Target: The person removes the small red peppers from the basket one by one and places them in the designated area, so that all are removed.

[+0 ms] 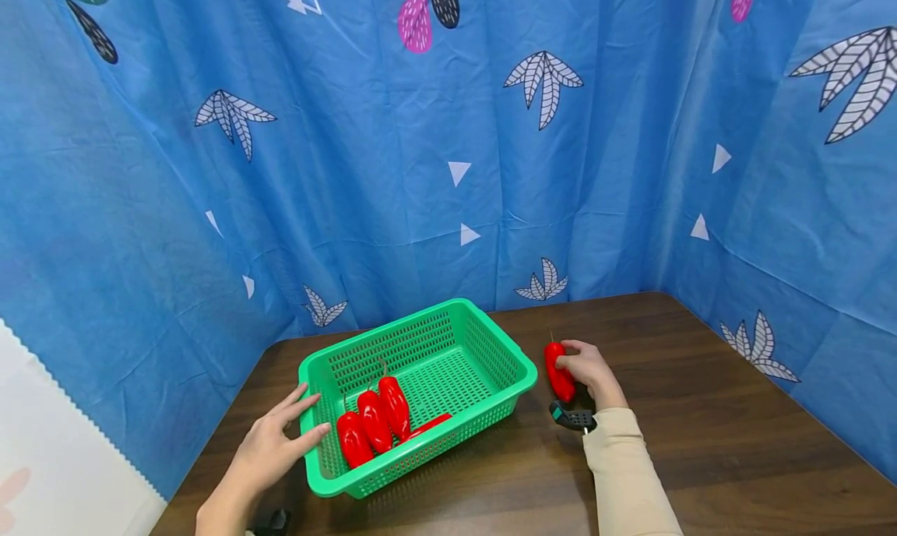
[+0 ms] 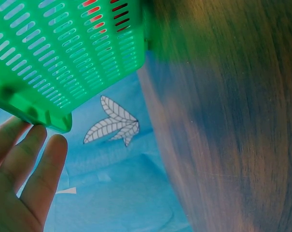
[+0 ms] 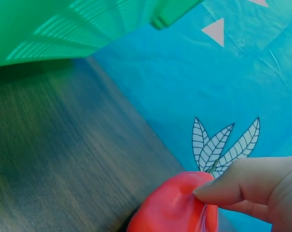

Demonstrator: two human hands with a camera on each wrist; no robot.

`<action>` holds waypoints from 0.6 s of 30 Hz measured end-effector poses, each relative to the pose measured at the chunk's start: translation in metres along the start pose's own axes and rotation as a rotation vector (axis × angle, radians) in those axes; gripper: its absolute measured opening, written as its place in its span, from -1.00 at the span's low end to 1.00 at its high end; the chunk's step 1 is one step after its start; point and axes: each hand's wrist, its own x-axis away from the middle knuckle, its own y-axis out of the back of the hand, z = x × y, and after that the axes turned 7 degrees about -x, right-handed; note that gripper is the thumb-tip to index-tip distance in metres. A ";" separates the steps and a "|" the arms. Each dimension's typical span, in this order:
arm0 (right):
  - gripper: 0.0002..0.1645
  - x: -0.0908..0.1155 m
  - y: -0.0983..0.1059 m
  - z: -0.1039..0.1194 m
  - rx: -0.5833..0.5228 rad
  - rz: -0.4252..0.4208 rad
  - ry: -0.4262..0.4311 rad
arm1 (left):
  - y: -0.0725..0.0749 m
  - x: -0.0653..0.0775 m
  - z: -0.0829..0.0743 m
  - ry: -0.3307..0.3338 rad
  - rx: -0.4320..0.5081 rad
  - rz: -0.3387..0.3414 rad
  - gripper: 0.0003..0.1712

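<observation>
My right hand (image 1: 589, 368) pinches a long, glossy red pepper (image 1: 558, 372) between thumb and fingers, to the right of the basket. The right wrist view shows the thumb pressed against this pepper (image 3: 170, 205) near its stem end. At the left end of the green plastic basket (image 1: 518, 376) is my left hand (image 1: 269, 446), its fingers extended and spread at the rim. In the left wrist view, its fingertips are right at the underside of the basket's rim (image 2: 34, 116). Several red peppers (image 1: 374, 421) lie side by side inside the basket; another red one (image 1: 430, 425) is mostly hidden behind the front wall.
The basket stands on a dark wooden table (image 1: 701, 411). Blue patterned curtains (image 1: 392, 193) rise directly behind the table and along its sides. A white scallop-edged cloth (image 1: 56, 442) hangs at the far left. Black wrist devices (image 1: 573, 417) are worn near the hands.
</observation>
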 end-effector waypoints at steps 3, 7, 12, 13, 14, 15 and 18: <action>-0.24 0.001 0.000 0.001 0.006 0.001 0.005 | 0.000 0.000 0.000 -0.006 -0.001 -0.007 -0.22; -0.24 0.002 0.000 0.002 0.011 0.003 0.013 | 0.000 0.000 0.000 -0.013 -0.004 -0.014 -0.23; -0.23 0.003 0.000 0.002 0.019 0.009 0.022 | 0.000 0.000 0.000 -0.012 -0.009 -0.017 -0.22; -0.23 0.003 0.000 0.002 0.021 0.010 0.023 | 0.000 0.000 0.000 -0.011 -0.009 -0.018 -0.22; -0.23 0.003 0.000 0.002 0.023 0.011 0.024 | 0.000 0.000 0.000 -0.010 -0.009 -0.017 -0.22; -0.23 0.003 0.000 0.002 0.024 0.012 0.025 | 0.000 0.000 0.000 -0.010 -0.008 -0.017 -0.22; -0.23 0.002 0.000 0.002 0.023 0.012 0.026 | 0.000 0.000 0.000 -0.009 -0.007 -0.016 -0.22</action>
